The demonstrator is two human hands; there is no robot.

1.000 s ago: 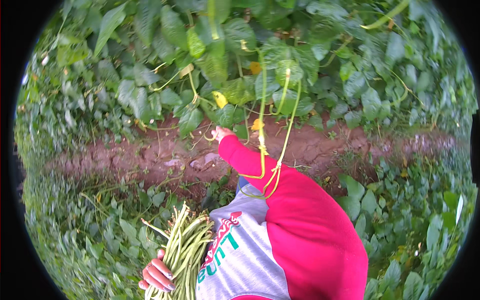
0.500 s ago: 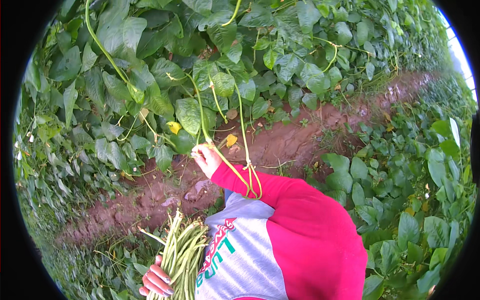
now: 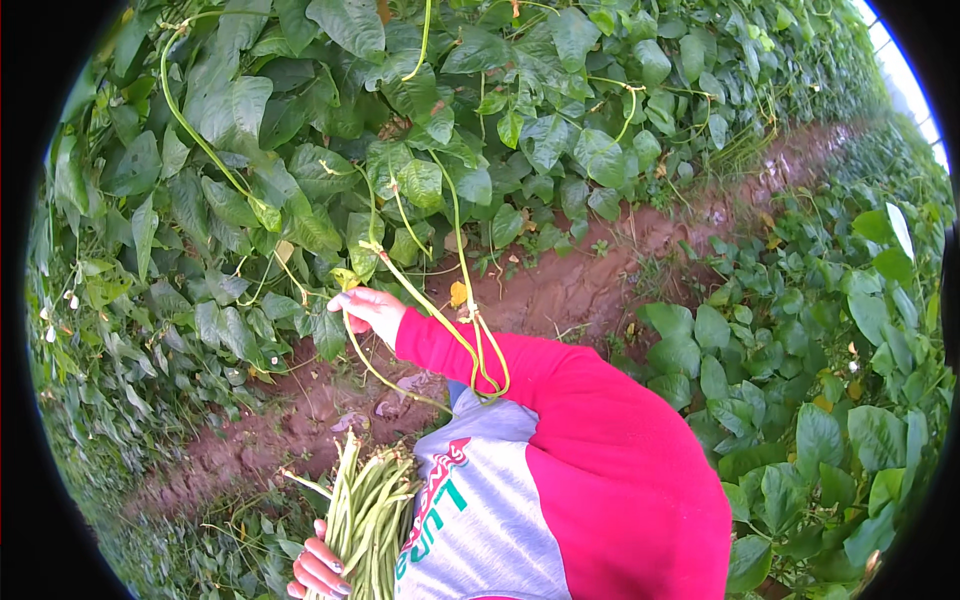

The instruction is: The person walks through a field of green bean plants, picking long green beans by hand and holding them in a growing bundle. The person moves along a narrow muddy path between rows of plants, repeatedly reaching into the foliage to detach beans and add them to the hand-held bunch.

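At the lower left my left hand [image 3: 322, 566] is wrapped round a thick bundle of long green beans [image 3: 372, 510], held against my grey shirt front. My right hand [image 3: 368, 310], in a pink sleeve, is out in front at the foot of the vines. Its fingers are pinched on the upper end of a single long bean [image 3: 385, 378], which curves down toward my shirt. Other long beans [image 3: 440, 318] hang from the vine just beside that hand and loop over the pink sleeve. A yellowed leaf [image 3: 345, 278] is right above my fingertips.
Dense bean vines [image 3: 330, 110] with broad leaves fill the far side. Another hanging bean [image 3: 190, 125] is at the upper left. A strip of wet brown soil [image 3: 560, 270] crosses between the rows. More leafy plants [image 3: 820, 450] grow on the right.
My right hand has moved left and slightly down, and a long bean now hangs from its fingers. My left hand keeps its hold on the bundle.
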